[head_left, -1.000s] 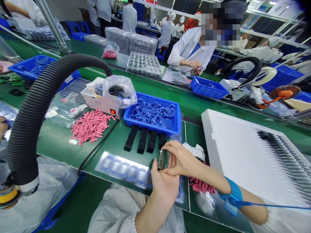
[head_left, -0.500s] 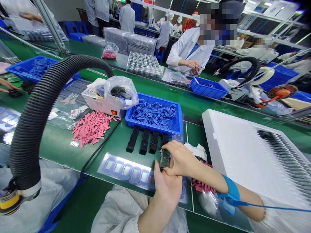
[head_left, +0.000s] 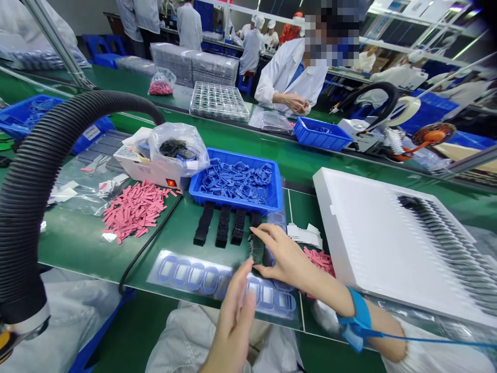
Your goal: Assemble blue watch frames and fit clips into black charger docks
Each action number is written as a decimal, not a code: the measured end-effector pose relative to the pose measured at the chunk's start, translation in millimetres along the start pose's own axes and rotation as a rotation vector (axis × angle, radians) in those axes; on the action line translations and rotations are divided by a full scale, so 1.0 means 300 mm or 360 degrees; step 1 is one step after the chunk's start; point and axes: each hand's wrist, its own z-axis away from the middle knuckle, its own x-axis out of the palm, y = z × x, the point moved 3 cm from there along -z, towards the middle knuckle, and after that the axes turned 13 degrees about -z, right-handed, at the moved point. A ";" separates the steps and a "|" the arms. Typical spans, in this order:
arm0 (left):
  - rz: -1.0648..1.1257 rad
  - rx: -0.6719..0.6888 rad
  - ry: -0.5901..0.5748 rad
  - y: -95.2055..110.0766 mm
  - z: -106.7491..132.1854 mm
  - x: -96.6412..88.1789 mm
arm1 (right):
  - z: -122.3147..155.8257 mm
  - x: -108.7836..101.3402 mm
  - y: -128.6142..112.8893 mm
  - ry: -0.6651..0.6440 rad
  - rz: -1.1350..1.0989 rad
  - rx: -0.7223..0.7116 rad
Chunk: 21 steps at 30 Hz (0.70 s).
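Observation:
My right hand (head_left: 285, 256) rests on a short row of small black parts (head_left: 256, 246) on the green table, fingers curled round its near end. The row lies in line with three longer black rows (head_left: 221, 226) in front of a blue bin (head_left: 236, 182) of blue frames. My left hand (head_left: 233, 321) hovers below, fingers stretched out and slightly blurred, holding nothing. It is above a clear strip with blue oval frames (head_left: 202, 274). A blue strap (head_left: 359, 318) with a cord circles my right wrist.
A black ribbed hose (head_left: 46, 155) arcs over the left. A pile of pink strips (head_left: 132, 207), a white box with a bagged bundle (head_left: 166, 153) and a white foam tray (head_left: 392, 243) with black parts surround the work spot. A person in white works across the belt.
My left hand has let go of the black row and dropped back toward me, opening. My right hand has brought the row down onto the table beside the other rows.

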 end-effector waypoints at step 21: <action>-0.0433 -0.0082 -0.0220 0.002 -0.165 0.067 | 0.122 0.138 -0.045 0.0512 0.0326 0.0434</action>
